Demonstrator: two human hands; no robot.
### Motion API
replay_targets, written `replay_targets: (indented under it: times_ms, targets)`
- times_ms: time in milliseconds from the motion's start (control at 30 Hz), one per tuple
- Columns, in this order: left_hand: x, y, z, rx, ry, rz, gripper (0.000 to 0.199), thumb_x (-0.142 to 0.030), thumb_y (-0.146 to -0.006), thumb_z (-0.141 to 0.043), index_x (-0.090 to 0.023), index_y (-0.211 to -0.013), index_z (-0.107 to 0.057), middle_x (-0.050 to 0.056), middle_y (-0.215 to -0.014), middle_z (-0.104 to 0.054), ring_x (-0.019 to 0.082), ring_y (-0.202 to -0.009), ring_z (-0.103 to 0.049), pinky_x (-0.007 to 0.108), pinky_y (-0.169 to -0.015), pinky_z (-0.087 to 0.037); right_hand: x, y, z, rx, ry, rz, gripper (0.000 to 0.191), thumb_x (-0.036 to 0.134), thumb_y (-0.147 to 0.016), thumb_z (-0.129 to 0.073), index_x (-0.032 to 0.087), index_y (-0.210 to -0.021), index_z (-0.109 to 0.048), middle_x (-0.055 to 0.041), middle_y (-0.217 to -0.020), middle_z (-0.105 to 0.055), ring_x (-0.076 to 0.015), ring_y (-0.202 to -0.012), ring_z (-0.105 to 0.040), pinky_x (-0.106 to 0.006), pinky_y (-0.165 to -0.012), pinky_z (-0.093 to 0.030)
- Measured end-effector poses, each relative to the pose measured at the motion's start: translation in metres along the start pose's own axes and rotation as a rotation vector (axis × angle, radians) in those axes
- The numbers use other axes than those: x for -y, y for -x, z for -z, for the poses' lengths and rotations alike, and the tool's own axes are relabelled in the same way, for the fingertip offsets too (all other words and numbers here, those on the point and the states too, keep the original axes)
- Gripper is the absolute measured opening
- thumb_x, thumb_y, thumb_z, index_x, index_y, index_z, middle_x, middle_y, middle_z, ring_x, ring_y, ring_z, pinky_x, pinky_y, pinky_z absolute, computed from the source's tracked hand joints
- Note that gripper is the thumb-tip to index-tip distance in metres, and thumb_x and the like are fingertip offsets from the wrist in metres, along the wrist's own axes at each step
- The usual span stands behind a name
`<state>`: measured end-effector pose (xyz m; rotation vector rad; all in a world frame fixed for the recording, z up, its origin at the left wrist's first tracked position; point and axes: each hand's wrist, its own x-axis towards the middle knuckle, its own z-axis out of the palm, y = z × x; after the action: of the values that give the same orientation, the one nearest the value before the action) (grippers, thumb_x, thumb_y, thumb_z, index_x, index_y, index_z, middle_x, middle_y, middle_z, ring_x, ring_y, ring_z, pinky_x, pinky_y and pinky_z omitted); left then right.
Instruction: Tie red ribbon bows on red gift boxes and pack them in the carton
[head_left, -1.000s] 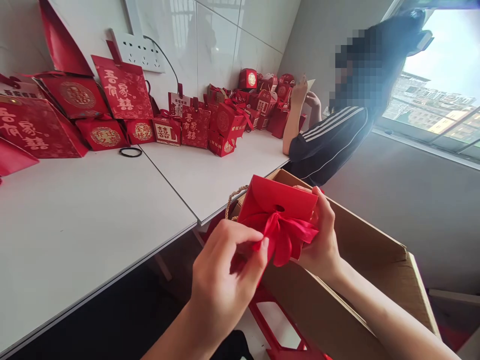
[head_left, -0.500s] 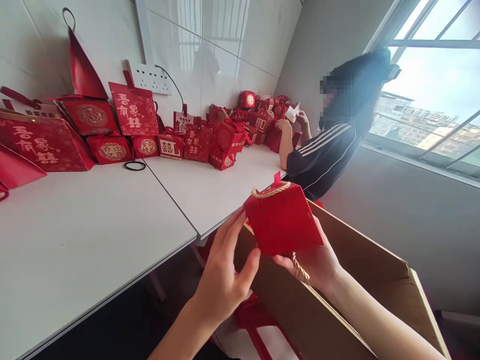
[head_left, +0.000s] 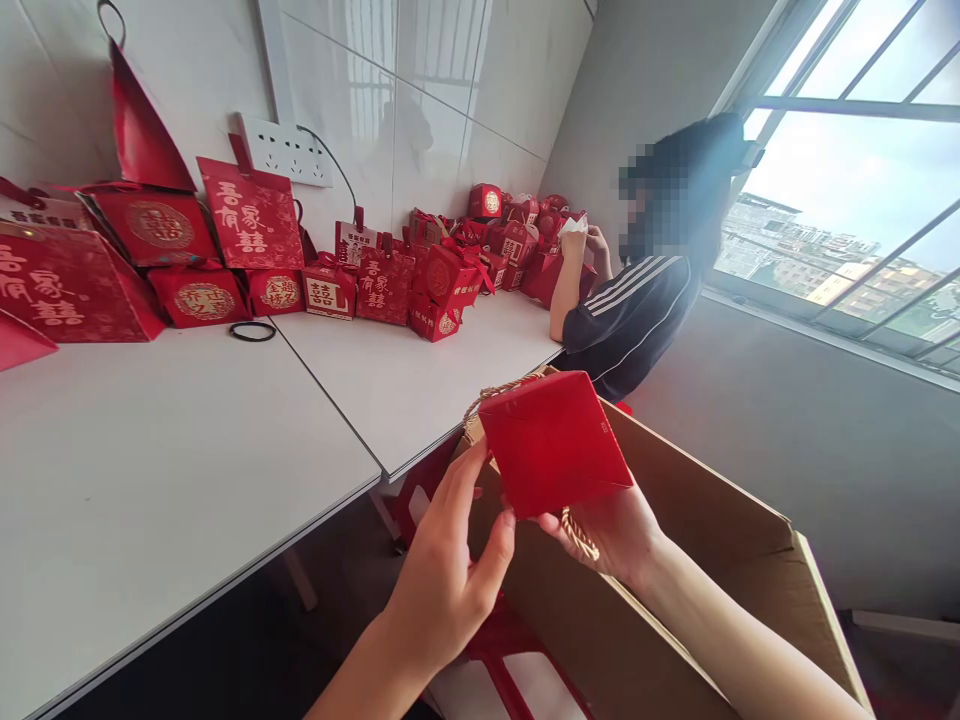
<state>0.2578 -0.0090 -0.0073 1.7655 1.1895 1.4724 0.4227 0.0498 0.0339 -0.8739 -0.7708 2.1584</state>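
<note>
Over the carton [head_left: 720, 520], the right hand [head_left: 621, 530] clasps the red box [head_left: 559, 440] from underneath, and the left hand [head_left: 450, 555], thumb and fingers spread, touches the box's edge, with the table [head_left: 187, 450] left of the carton.

Stretches beyond the left hand [head_left: 442, 575] as a white surface [head_left: 172, 460]; bears red boxes [head_left: 385, 287] and a black band [head_left: 253, 340].
</note>
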Motion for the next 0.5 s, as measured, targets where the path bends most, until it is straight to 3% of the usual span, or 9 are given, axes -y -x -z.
replay_targets:
  times_ms: [67,167,233,367,500]
  targets:
    - [0.001,0.0,0.0,-0.01,0.042,0.011,0.051,-0.026,-0.089,-0.046,-0.03,-0.138,-0.03,0.008,-0.136,-0.047,0.023,-0.118,-0.052,0.038,-0.095,-0.049,-0.001,0.0,0.002,0.014,-0.002,-0.013,0.061,0.067,-0.084,-0.027,0.022,-0.108,-0.06,-0.0073,-0.108,-0.067,-0.0165,-0.081,-0.069,-0.026,-0.065,-0.058]
    - [-0.001,-0.006,0.004,-0.115,0.122,0.033,0.058,-0.031,-0.087,-0.052,-0.031,-0.138,-0.025,0.007,-0.137,-0.045,0.022,-0.122,-0.048,0.036,-0.096,-0.047,-0.003,0.002,0.003,0.057,-0.007,-0.046,0.062,0.068,-0.082,-0.032,0.019,-0.108,-0.061,-0.009,-0.102,-0.069,-0.0201,-0.08,-0.07,-0.03,-0.061,-0.058]
    - [-0.004,-0.013,0.01,-0.172,0.128,0.044,0.056,-0.034,-0.083,-0.059,-0.03,-0.133,-0.034,0.007,-0.133,-0.048,0.022,-0.121,-0.048,0.035,-0.096,-0.047,-0.006,0.003,0.003,0.078,-0.021,-0.09,0.063,0.069,-0.081,-0.034,0.017,-0.104,-0.062,-0.0097,-0.094,-0.07,-0.0212,-0.074,-0.07,-0.033,-0.061,-0.058]
    - [-0.011,-0.027,0.018,-0.204,0.133,0.05,0.02,-0.036,-0.082,-0.061,-0.024,-0.098,-0.062,0.004,-0.107,-0.058,0.018,-0.105,-0.056,0.029,-0.088,-0.05,-0.008,0.003,0.001,0.085,-0.054,-0.153,0.064,0.068,-0.081,-0.033,0.015,-0.1,-0.062,-0.0103,-0.087,-0.071,-0.0229,-0.074,-0.069,-0.036,-0.061,-0.058]
    - [-0.008,-0.028,0.017,-0.276,0.282,0.093,0.021,-0.039,-0.085,-0.055,-0.021,-0.089,-0.066,0.004,-0.094,-0.06,0.016,-0.092,-0.06,0.025,-0.079,-0.05,-0.008,0.002,0.002,0.099,-0.063,-0.192,0.062,0.066,-0.083,-0.033,0.015,-0.106,-0.06,-0.0101,-0.09,-0.071,-0.0237,-0.077,-0.069,-0.036,-0.062,-0.058]
